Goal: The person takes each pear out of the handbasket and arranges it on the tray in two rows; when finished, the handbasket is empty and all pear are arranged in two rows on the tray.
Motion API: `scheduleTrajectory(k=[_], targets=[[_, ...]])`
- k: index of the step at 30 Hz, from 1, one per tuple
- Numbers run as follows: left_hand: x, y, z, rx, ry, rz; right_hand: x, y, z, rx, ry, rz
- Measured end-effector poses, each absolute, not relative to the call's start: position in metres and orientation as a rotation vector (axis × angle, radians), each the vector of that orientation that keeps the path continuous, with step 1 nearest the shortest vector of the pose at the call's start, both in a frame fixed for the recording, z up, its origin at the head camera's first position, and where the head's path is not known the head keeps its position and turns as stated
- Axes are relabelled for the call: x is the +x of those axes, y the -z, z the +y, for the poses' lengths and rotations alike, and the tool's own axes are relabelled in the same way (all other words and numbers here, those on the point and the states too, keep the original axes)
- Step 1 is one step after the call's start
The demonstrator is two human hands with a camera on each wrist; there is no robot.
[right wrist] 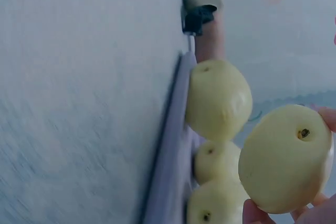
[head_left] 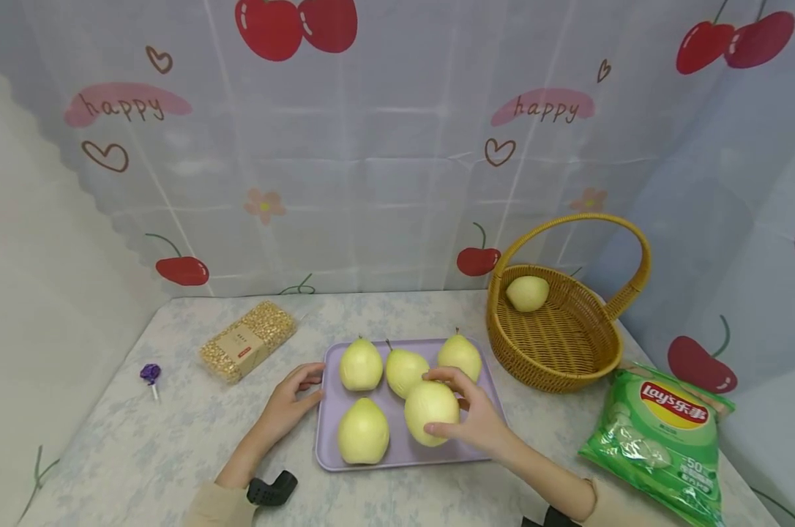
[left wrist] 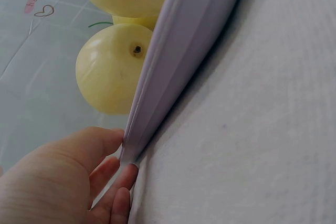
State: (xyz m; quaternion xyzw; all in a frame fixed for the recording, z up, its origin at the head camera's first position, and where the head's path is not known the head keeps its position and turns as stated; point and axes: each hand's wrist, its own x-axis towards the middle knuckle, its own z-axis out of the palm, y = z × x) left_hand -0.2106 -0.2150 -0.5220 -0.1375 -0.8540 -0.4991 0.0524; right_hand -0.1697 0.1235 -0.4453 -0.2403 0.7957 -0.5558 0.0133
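Note:
My right hand [head_left: 473, 417] holds a yellow-green pear [head_left: 432, 414] between thumb and fingers, over the right part of a lilac tray [head_left: 407, 448]. In the right wrist view the held pear [right wrist: 286, 158] shows its dark blossom end and sits apart from the tray's pears. Several more pears lie on the tray, among them a front-left pear [head_left: 363, 432] and a back-right pear [head_left: 460, 357]. Beside the tray's left edge, my left hand [head_left: 290, 401] touches the rim with thumb and fingertips; the left wrist view shows the thumb [left wrist: 107, 141] at the rim.
A wicker basket [head_left: 555, 373] with a tall handle stands at the back right, one pear [head_left: 528, 293] inside. In front of it lies a green chip bag [head_left: 661, 439]. Towards the left are a pack of yellow kernels [head_left: 249, 341] and a purple lollipop [head_left: 150, 375]. A printed curtain [head_left: 384, 183] hangs behind.

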Motion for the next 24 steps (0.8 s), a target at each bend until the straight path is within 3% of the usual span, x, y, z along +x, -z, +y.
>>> scheduleTrajectory(k=[8, 24], targets=[[-0.210, 0.520, -0.215, -0.412, 1.516, -2.609, -0.158, 0.471, 0.110, -0.716, 1.660, 2.394], [-0.212, 0.521, -0.215, -0.391, 1.534, -2.619, -0.175, 0.482, 0.103, -0.615, 1.677, 2.416]])
